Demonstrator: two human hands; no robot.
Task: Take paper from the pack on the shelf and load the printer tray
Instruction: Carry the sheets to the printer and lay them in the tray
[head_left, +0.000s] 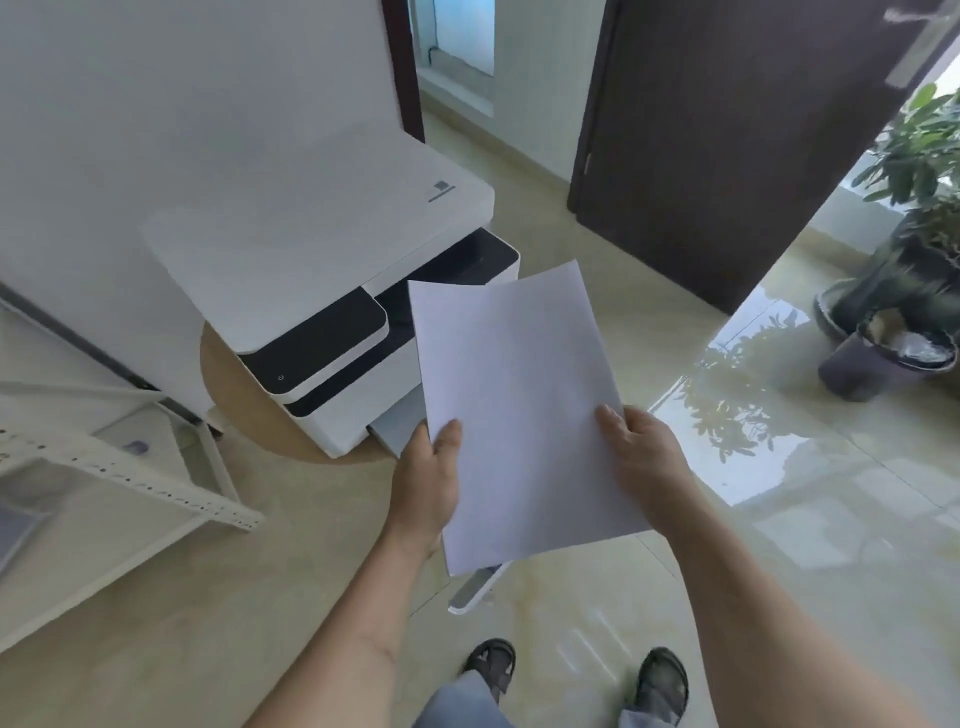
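Observation:
A thin stack of white paper (519, 400) is held flat in front of me, above the floor and just right of the printer. My left hand (428, 480) grips its lower left edge, thumb on top. My right hand (641, 457) grips the right edge near the bottom. The white printer (332, 249) with black panels sits on a round wooden table at the left. Its pulled-out tray (397, 428) pokes from the lower front; the paper hides most of it, and a grey-white end (475, 587) shows below the sheets.
A white perforated metal shelf (130, 467) stands at the lower left. A dark brown door (727, 130) stands open behind. Potted plants (904, 270) sit at the right on the glossy tiled floor. My sandalled feet (571, 675) are at the bottom.

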